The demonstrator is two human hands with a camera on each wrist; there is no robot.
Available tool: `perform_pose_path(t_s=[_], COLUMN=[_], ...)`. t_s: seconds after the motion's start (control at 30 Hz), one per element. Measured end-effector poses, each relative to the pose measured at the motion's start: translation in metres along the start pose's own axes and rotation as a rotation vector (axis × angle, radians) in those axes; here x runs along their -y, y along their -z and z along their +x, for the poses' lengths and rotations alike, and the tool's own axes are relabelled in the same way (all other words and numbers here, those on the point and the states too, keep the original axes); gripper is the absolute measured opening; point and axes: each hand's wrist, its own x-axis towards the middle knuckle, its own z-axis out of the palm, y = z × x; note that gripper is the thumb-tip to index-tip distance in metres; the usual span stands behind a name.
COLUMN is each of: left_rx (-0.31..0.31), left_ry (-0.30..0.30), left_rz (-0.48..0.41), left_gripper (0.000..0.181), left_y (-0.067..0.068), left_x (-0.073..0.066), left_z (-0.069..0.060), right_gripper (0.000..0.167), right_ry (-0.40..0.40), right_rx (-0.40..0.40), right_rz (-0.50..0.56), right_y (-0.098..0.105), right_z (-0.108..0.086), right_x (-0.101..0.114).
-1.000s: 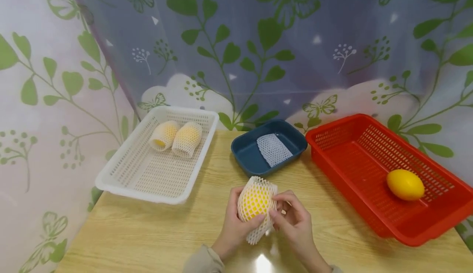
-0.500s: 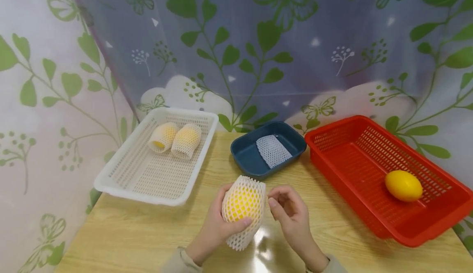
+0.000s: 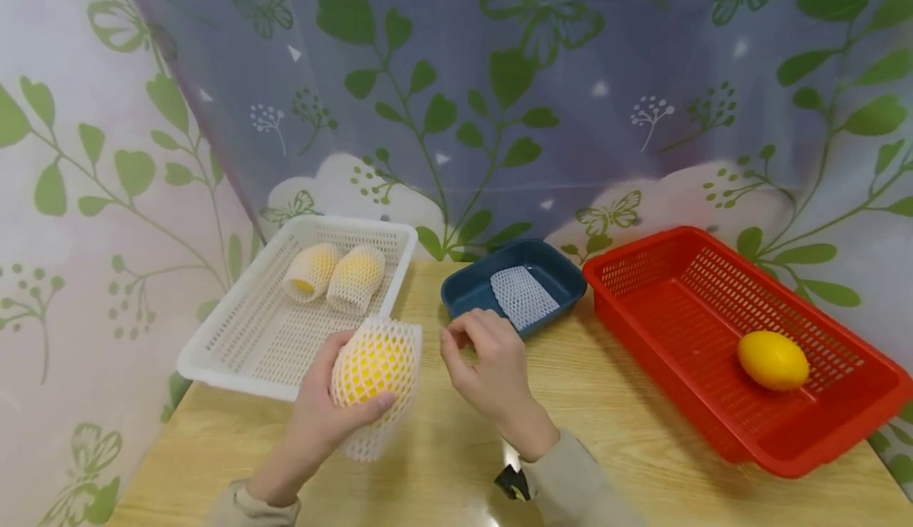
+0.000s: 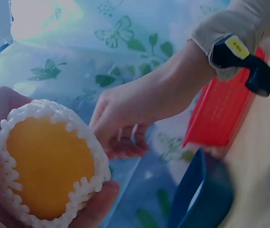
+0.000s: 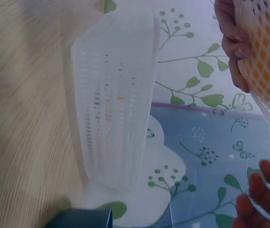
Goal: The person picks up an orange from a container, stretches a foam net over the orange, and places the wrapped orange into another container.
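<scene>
While grasping the netted fruit (image 3: 374, 368) in the left hand (image 3: 317, 412), thumb across the near face and fingers curled about the side, holds it raised above the table (image 3: 442, 463), with yellow showing through white foam mesh and, from the left wrist, bared at one open end. Seems fairly light, firm at the core and springy in the sleeve; likely to slip inside the mesh if pinched by the loose lower edge, and perhaps easily bruised by hard squeezing. Best taken round the full middle, palm against thumb, mesh and fruit together. Cannot tell true weight, nor whether real or a model.

Holds nothing visible in the right hand (image 3: 495, 372), fingers loosely bent, just to the right of that grip and apart from the mesh; carries a black device (image 4: 242, 61) on that wrist.

Just beyond the left hand, see a white basket (image 3: 278, 345), with two wrapped fruits (image 3: 357, 277) side by side toward its far end. Just past the right hand, see a blue dish (image 3: 467, 289), partly hidden by the knuckles, with a flat net (image 3: 524, 297) lying inside. Well to the right of the right hand, see a red basket (image 3: 685, 345) with one bare fruit (image 3: 773, 360), smooth and probably more slippery. Beyond both hands and all containers, see a leaf-patterned curtain (image 3: 442, 59)
</scene>
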Motion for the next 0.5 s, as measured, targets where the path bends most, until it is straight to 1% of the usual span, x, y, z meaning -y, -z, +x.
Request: perform_pose_path(t_s=[0.1, 0.13, 0.2, 0.23, 0.33, 0.43, 0.5], left_rx=[-0.025, -0.028, -0.041, -0.042, -0.046, -0.044, -0.045], left_ry=[-0.045, -0.050, -0.073, -0.073, -0.040, 0.018, 0.042], left_rz=[0.089, 0.109, 0.160, 0.177, 0.243, 0.351, 0.447], left_gripper=[0.069, 0.070, 0.072, 0.073, 0.074, 0.078, 0.082], left_y=[0.014, 0.019, 0.029, 0.034, 0.049, 0.064, 0.072], left_x=[-0.003, -0.004, -0.006, -0.006, -0.007, -0.005, -0.001], left_z=[0.003, 0.005, 0.008, 0.010, 0.018, 0.029, 0.036], right_gripper=[0.013, 0.014, 0.019, 0.022, 0.032, 0.045, 0.053], right_ry=[-0.039, -0.059, -0.107, -0.129, -0.192, -0.245, -0.277], right_rx=[0.063, 0.090, 0.163, 0.202, 0.344, 0.498, 0.580], right_rz=[-0.084, -0.108, -0.147, -0.167, -0.241, -0.328, -0.378], right_y=[-0.017, -0.023, -0.034, -0.039, -0.055, -0.071, -0.081], right_z=[0.006, 0.007, 0.010, 0.012, 0.016, 0.019, 0.020], right_x=[0.004, 0.005, 0.008, 0.010, 0.015, 0.020, 0.023])
